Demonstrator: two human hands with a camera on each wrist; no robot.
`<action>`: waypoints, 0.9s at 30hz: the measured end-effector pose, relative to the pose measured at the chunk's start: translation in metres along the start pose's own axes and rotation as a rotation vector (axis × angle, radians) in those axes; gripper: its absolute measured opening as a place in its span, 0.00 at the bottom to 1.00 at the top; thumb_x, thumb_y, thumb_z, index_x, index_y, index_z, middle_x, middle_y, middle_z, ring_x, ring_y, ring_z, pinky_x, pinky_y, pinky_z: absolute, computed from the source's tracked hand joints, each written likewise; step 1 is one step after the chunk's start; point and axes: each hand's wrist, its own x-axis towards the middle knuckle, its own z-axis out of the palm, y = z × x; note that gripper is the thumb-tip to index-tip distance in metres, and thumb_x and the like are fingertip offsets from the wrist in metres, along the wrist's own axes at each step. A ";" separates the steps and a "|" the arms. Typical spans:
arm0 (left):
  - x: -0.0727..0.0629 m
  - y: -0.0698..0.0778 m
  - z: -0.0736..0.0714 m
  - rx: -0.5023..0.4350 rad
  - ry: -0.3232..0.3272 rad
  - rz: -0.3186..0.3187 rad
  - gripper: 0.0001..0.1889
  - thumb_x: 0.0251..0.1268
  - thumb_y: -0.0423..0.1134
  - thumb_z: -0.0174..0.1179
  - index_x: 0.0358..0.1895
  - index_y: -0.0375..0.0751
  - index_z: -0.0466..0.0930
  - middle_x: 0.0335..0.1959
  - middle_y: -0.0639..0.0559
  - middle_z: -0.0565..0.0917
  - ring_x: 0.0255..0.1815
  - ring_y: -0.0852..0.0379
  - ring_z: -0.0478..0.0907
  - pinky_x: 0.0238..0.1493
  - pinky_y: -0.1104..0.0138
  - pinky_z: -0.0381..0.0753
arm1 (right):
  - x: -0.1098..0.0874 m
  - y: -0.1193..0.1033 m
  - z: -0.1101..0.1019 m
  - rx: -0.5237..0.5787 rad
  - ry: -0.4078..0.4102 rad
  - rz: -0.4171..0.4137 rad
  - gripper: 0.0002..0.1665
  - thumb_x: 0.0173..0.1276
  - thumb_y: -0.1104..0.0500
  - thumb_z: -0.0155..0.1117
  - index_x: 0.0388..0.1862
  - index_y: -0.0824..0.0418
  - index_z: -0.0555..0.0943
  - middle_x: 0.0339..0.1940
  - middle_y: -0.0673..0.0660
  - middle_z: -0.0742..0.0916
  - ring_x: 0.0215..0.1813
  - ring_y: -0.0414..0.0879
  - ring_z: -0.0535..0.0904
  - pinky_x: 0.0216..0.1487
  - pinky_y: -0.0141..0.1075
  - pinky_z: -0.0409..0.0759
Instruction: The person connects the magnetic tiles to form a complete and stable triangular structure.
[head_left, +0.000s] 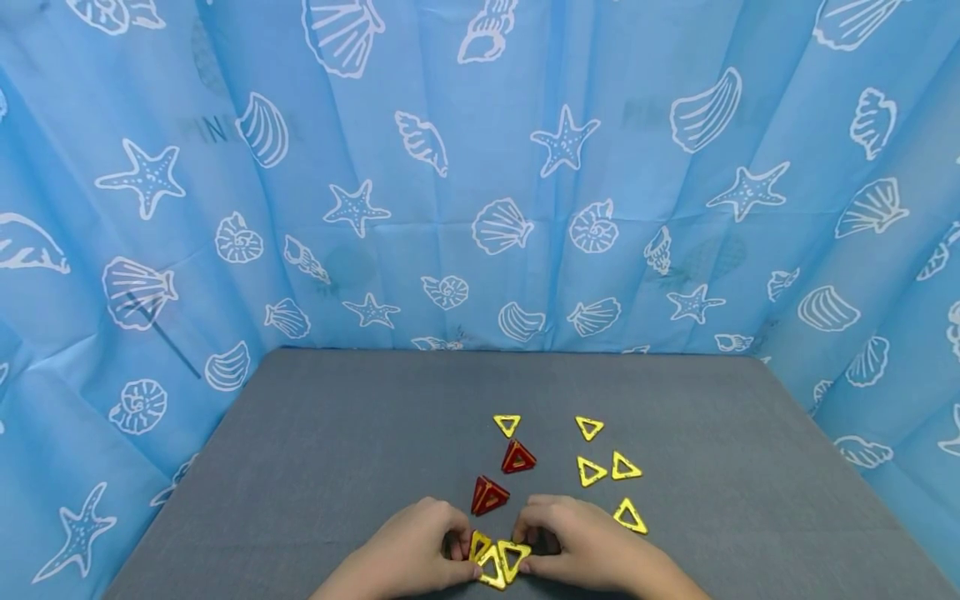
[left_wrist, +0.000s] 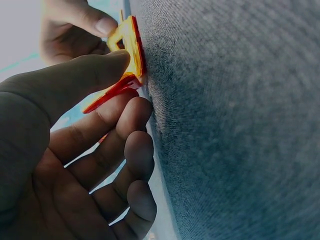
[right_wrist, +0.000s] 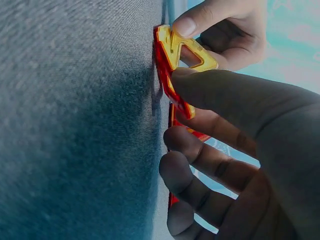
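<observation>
Three yellow triangular tiles with open centres stand edge to edge between my hands at the table's near side: a left tile point(head_left: 474, 547), a middle tile point(head_left: 491, 582) and a right tile point(head_left: 513, 545). My left hand point(head_left: 416, 546) pinches the left part of this group, thumb at the middle tile's lower corner. On the other side, my right hand point(head_left: 585, 542) pinches the right tile between thumb and fingers. In the right wrist view the thumb presses the yellow face point(right_wrist: 172, 42); the left wrist view shows the left thumb on the yellow piece point(left_wrist: 135, 50).
Just beyond my hands sit two red triangular pieces, a nearer one point(head_left: 480, 495) and a farther one point(head_left: 507, 458). Several loose yellow triangles point(head_left: 628, 475) lie to the right, and another point(head_left: 507, 418) farther back. A blue shell-print curtain point(head_left: 480, 183) borders the grey table point(head_left: 360, 417).
</observation>
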 end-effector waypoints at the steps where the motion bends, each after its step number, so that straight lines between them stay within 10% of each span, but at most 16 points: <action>1: 0.000 0.000 0.000 -0.002 0.001 0.002 0.12 0.60 0.43 0.78 0.25 0.54 0.83 0.21 0.63 0.80 0.21 0.66 0.74 0.25 0.71 0.72 | 0.000 0.000 0.000 0.008 0.003 -0.006 0.08 0.70 0.46 0.76 0.43 0.43 0.86 0.37 0.35 0.82 0.34 0.30 0.76 0.36 0.29 0.77; 17: 0.001 -0.005 0.000 -0.152 -0.049 0.108 0.07 0.59 0.36 0.78 0.32 0.48 0.87 0.24 0.63 0.84 0.24 0.67 0.80 0.27 0.73 0.79 | 0.001 -0.003 0.010 0.126 0.067 -0.206 0.07 0.74 0.53 0.74 0.47 0.50 0.86 0.40 0.45 0.88 0.36 0.28 0.79 0.37 0.29 0.82; 27: 0.001 -0.007 0.000 -0.143 -0.071 0.104 0.08 0.59 0.35 0.78 0.32 0.49 0.85 0.26 0.64 0.84 0.24 0.68 0.78 0.28 0.73 0.79 | 0.003 -0.003 0.015 0.231 0.010 -0.183 0.11 0.74 0.53 0.73 0.53 0.51 0.86 0.45 0.46 0.87 0.42 0.31 0.81 0.46 0.30 0.84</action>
